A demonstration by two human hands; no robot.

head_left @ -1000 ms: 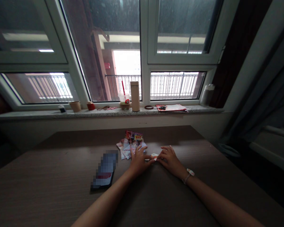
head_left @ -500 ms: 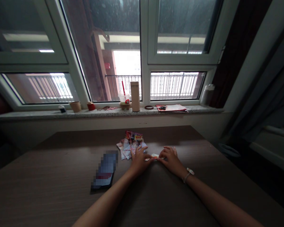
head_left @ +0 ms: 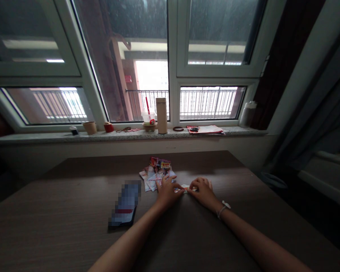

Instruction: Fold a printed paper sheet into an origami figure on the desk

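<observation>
Between my hands, on the brown table [head_left: 73, 196], lies a small piece of printed paper [head_left: 185, 188], white with orange. My left hand [head_left: 167, 192] pinches its left end with thumb and index finger, the other fingers reaching over the edge of a paper pile. My right hand [head_left: 203, 190] is bent over the right end, its thumb and fingertips closed on the paper. The fingers cover both ends, so its full shape is hidden. Just beyond my left hand is a pile of colourful printed leaflets [head_left: 155, 173].
A phone [head_left: 126, 206] with a blurred screen lies left of my left forearm. Along the windowsill [head_left: 124, 136] stand a beige thermos [head_left: 161, 115], a plastic cup with a red straw [head_left: 149, 117], a brown paper cup [head_left: 90, 127], scissors [head_left: 193, 129] and a grey bottle [head_left: 248, 113].
My right hand has shifted slightly, its fingers curling more closely over the paper and its wrist turning a little. My left hand has stayed almost still.
</observation>
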